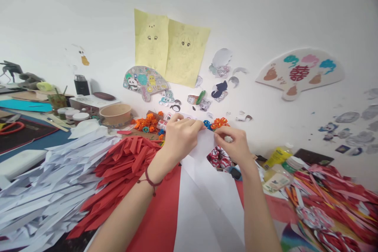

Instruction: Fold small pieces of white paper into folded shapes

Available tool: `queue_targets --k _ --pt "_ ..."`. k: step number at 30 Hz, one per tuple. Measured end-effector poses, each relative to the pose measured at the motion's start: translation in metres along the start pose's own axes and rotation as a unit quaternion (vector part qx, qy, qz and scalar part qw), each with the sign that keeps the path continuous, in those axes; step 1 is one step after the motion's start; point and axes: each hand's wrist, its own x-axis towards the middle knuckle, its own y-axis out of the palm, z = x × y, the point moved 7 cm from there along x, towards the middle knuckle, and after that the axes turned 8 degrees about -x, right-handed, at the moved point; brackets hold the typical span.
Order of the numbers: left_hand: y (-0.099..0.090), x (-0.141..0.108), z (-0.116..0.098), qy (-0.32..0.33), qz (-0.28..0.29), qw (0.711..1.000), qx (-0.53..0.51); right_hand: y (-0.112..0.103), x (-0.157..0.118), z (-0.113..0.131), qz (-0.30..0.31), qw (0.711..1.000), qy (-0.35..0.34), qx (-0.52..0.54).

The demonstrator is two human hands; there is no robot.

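Note:
My left hand [182,136] is closed on the top edge of a white paper sheet [203,143], its fingers curled over it. At the sheet's top right corner my right hand [234,141] pinches the paper between thumb and index finger. The held sheet is raised above a larger white sheet [206,208], which lies over red paper [161,212]. Where the held sheet ends and the lower one begins is hard to tell.
Folded white strips [53,189] and red strips [126,169] are heaped at left. Orange flowers [149,123] and a round tub [115,114] stand behind. At right are bottles [277,156] and pink-red ribbons [342,193]. Paper fans [299,73] hang on the wall.

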Motion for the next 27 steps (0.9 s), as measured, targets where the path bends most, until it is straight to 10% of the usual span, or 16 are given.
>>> queue_targets --k 12,22,27 --pt "-0.008 0.002 0.006 -0.01 -0.02 1.0 0.019 0.003 -0.002 -0.011 0.048 0.998 0.016 0.039" --pt "-0.063 0.007 0.044 -0.165 -0.111 0.978 -0.063 -0.005 -0.007 -0.055 0.022 0.984 0.079 -0.156" --pt "-0.044 0.006 0.038 -0.191 -0.076 0.972 -0.111 0.015 -0.003 -0.025 0.122 0.991 0.06 0.021"
